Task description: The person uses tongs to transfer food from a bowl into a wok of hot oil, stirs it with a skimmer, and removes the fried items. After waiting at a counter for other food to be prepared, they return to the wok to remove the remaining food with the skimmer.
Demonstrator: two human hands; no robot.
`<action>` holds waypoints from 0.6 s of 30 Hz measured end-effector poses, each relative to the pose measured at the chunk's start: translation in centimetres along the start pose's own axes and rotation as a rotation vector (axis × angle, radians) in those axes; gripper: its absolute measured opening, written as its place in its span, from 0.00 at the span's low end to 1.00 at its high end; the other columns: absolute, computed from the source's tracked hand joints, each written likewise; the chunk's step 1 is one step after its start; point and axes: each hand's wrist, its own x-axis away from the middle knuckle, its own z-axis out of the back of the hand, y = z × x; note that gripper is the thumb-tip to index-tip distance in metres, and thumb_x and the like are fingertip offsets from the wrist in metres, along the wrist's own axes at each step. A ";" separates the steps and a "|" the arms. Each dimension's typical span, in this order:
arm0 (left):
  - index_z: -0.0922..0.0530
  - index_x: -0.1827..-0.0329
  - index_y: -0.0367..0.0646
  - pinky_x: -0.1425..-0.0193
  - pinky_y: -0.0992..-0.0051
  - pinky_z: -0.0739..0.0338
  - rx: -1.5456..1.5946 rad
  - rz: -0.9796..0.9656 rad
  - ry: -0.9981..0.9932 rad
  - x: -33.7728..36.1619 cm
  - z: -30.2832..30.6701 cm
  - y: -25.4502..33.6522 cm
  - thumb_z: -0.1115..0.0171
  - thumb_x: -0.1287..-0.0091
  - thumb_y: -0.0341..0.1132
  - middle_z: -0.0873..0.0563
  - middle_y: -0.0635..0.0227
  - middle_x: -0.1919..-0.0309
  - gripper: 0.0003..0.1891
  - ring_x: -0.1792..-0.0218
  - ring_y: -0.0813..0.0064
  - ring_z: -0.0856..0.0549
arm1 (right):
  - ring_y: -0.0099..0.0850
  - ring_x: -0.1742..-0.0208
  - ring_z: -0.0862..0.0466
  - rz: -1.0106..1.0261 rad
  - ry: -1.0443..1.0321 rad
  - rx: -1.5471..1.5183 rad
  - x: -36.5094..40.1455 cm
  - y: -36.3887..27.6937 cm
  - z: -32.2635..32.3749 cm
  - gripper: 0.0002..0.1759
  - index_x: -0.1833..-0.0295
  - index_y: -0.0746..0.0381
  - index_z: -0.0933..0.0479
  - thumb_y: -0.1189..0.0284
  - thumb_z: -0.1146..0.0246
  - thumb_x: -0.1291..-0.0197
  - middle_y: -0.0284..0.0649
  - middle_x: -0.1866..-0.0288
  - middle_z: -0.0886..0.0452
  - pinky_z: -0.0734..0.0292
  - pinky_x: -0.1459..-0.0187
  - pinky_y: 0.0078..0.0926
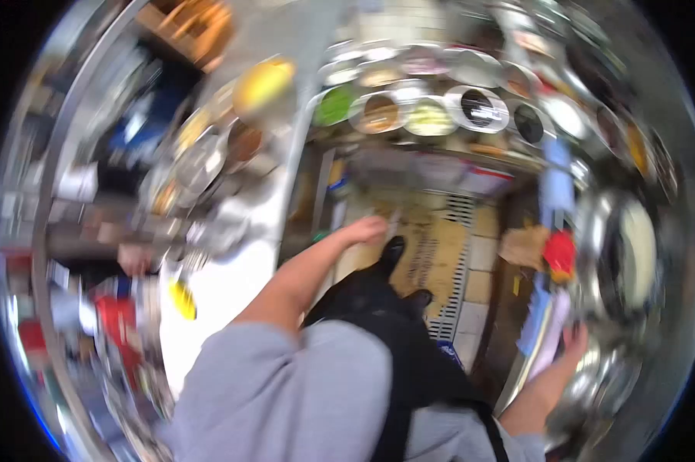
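Note:
The whole view is smeared by motion. My left hand point(369, 229) hangs over the floor in the middle; its fingers are blurred, and no held object can be made out. On the right, my right hand point(574, 339) is at the edge of the counter, beside a lilac cloth point(550, 331) and below a large round pan point(632, 258) with something pale in it. Its fingers are too blurred to read. A red object point(559, 254) and a brown piece point(523, 246) lie above it at the same edge.
Bowls of food, one with green contents point(334, 105), line the counter ahead. A white worktop point(232, 300) runs along the left, with a yellow item point(182, 299) and metal bowls point(200, 164). A flattened cardboard sheet point(444, 258) and a drain grate point(461, 212) are on the floor.

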 end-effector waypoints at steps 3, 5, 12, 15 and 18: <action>0.23 0.57 0.46 0.79 0.74 0.29 0.256 0.091 0.098 -0.6 -3.7 0.9 0.43 0.41 0.36 0.19 0.70 0.71 0.11 0.78 0.77 0.20 | 0.26 0.68 0.22 -0.086 0.010 0.212 -0.3 1.8 4.0 0.16 0.56 0.62 0.27 0.62 0.43 0.43 0.37 0.63 0.23 0.23 0.69 0.19; 0.23 0.57 0.44 0.78 0.72 0.28 0.316 0.083 0.114 0.2 -5.5 1.8 0.43 0.43 0.34 0.19 0.68 0.73 0.11 0.77 0.75 0.21 | 0.22 0.65 0.23 0.084 -0.095 0.316 6.9 1.2 1.6 0.14 0.55 0.63 0.25 0.65 0.44 0.42 0.39 0.62 0.22 0.27 0.66 0.12; 0.25 0.54 0.49 0.69 0.65 0.25 0.211 0.249 0.087 1.5 -7.6 0.3 0.45 0.41 0.38 0.20 0.72 0.63 0.12 0.69 0.77 0.18 | 0.27 0.82 0.29 -0.071 -0.081 0.799 5.3 -1.1 0.4 0.20 0.54 0.52 0.27 0.51 0.42 0.46 0.37 0.75 0.26 0.36 0.84 0.22; 0.24 0.59 0.47 0.77 0.71 0.28 0.162 0.277 0.106 -0.4 -8.1 -3.6 0.43 0.42 0.39 0.19 0.71 0.68 0.10 0.77 0.77 0.21 | 0.34 0.89 0.31 -0.463 -0.004 1.036 0.6 -1.5 1.2 0.24 0.55 0.49 0.29 0.43 0.45 0.48 0.40 0.83 0.29 0.42 0.91 0.33; 0.24 0.64 0.47 0.73 0.73 0.28 0.160 -0.001 0.082 1.3 -7.1 -5.1 0.45 0.40 0.39 0.22 0.69 0.73 0.07 0.74 0.76 0.23 | 0.33 0.84 0.29 -0.276 -0.305 0.775 -1.7 0.4 3.8 0.16 0.64 0.59 0.25 0.57 0.39 0.50 0.38 0.80 0.27 0.35 0.85 0.35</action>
